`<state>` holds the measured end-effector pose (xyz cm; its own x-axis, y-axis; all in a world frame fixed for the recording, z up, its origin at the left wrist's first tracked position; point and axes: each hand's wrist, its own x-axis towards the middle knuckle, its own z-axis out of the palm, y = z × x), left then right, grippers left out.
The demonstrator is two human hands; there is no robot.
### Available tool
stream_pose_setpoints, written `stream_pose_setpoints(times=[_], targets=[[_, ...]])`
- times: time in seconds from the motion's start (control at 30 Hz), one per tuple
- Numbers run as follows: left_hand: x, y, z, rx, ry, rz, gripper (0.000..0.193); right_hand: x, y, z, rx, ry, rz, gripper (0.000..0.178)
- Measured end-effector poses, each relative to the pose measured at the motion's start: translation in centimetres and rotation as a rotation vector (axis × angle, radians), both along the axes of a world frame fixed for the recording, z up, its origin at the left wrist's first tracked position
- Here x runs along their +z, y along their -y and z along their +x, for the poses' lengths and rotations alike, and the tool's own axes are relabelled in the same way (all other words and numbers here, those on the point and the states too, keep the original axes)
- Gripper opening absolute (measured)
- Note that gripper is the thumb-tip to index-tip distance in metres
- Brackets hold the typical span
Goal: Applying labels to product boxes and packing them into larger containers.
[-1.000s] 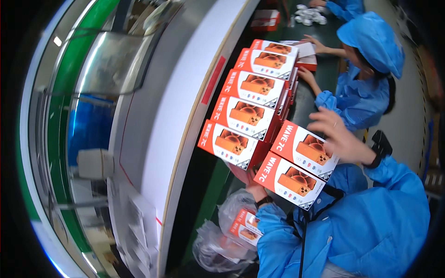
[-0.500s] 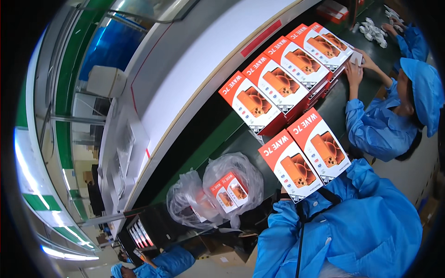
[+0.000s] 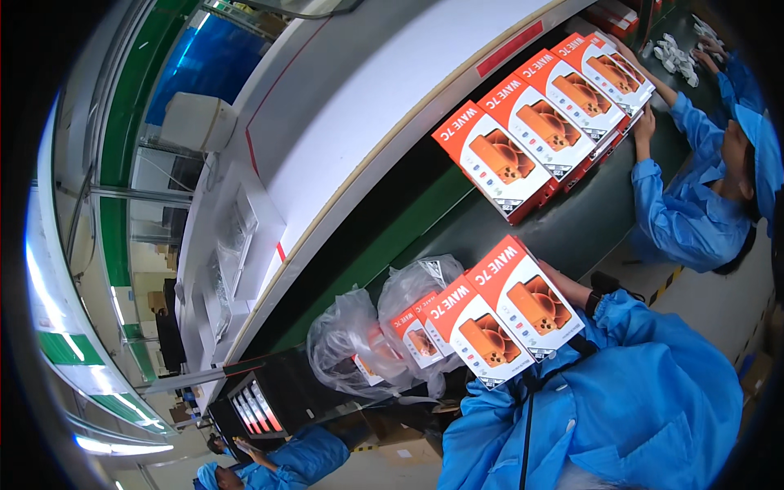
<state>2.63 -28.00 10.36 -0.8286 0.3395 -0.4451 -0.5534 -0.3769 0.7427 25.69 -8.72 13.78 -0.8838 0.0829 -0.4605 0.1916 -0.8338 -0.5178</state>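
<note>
- Two orange-and-white boxes (image 3: 529,299) side by side in front of the person's chest, long edges together, long axes running upper left to lower right.
- Right hand (image 3: 563,282) at the pair's right edge, so both boxes lie to its left; fingers hidden, can't tell if closed.
- Left hand out of sight, maybe behind the boxes; grip can't be told.
- Right hand is the nearer visible one.
- Plastic bags (image 3: 333,328) with smaller boxes (image 3: 419,341) just left of the pair.
- Row of boxes (image 3: 545,124) on dark table (image 3: 457,231), beyond the pair, apart.
</note>
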Motion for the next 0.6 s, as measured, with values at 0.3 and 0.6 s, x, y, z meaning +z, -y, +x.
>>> stream_pose_setpoints(times=[0.3, 0.6], targets=[[-5.1, -4.3, -7.0, -0.174, 0.082, -0.016, 0.043, -4.0, 0.6, -8.6, -0.259, -0.002, -0.200, 0.049], [-6.7, -7.8, -9.1, -0.306, 0.116, -0.052, 0.044, -15.4, -3.9, -16.1, -0.878, -0.166, -0.289, 0.050]])
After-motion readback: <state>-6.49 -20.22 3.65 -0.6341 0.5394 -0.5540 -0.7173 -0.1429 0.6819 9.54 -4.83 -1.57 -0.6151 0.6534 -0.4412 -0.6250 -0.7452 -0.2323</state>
